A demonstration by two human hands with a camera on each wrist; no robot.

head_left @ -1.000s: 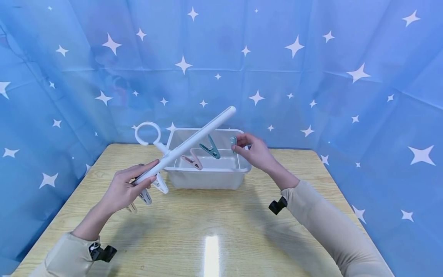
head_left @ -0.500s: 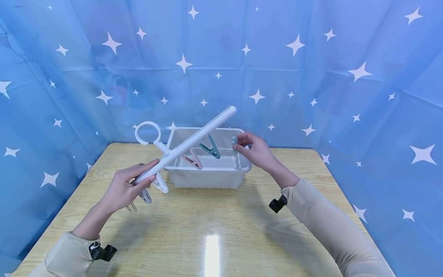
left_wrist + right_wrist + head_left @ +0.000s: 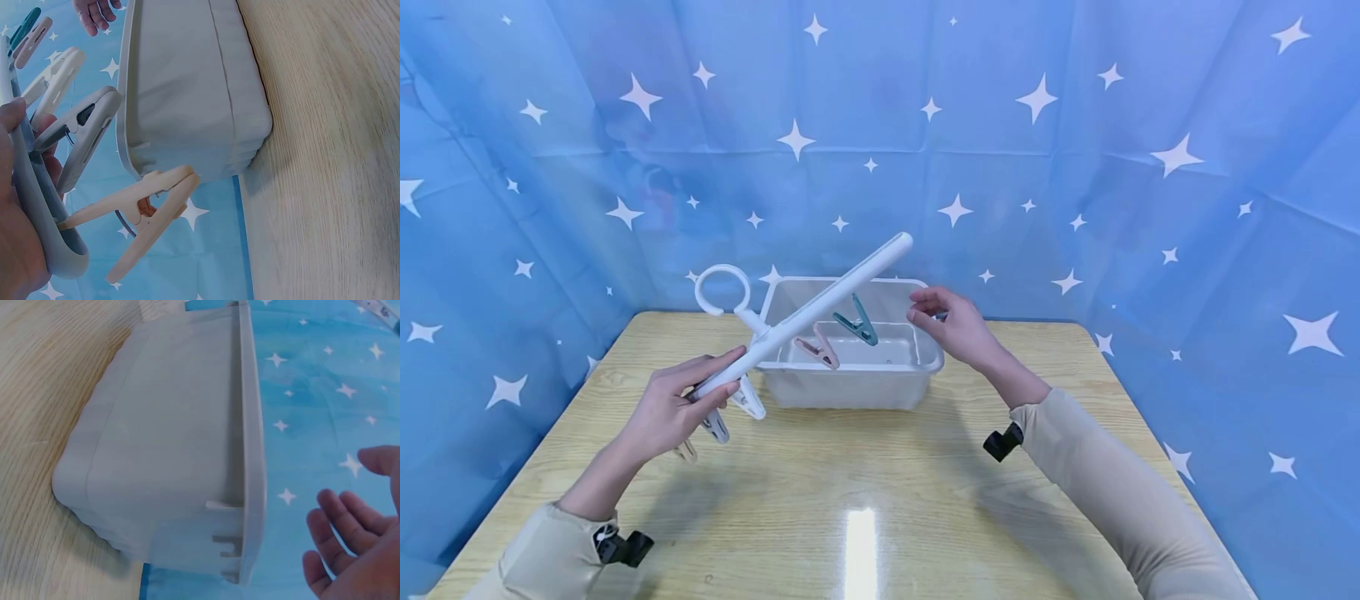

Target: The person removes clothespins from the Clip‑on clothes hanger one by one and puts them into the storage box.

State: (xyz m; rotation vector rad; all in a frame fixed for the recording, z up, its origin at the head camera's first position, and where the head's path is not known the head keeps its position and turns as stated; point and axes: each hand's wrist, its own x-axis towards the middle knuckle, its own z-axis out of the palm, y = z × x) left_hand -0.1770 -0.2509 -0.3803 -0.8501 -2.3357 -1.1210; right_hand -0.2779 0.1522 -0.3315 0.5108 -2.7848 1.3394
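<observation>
My left hand [image 3: 662, 408] grips the lower end of a white clip hanger [image 3: 820, 310], its bar slanting up to the right. A round open hook [image 3: 724, 267] sticks out from the bar's middle. Along its underside hang a teal clip [image 3: 865, 329], a pink clip [image 3: 825, 353], a white clip [image 3: 748, 398], a grey clip [image 3: 87, 144] and a peach clip [image 3: 164, 181]. My right hand [image 3: 953, 327] hovers over the right rim of a pale plastic basin [image 3: 842, 390], fingers loosely bent, nothing between thumb and fingers.
The basin stands near the back of a wood-grain table [image 3: 820, 483], behind and below the hanger. A blue curtain [image 3: 880, 100] with white stars surrounds the table's back and sides.
The small teal clip that my right hand pinched is gone from its fingers, and the thumb and fingertips have parted. My left hand and the hanger stay nearly still.
</observation>
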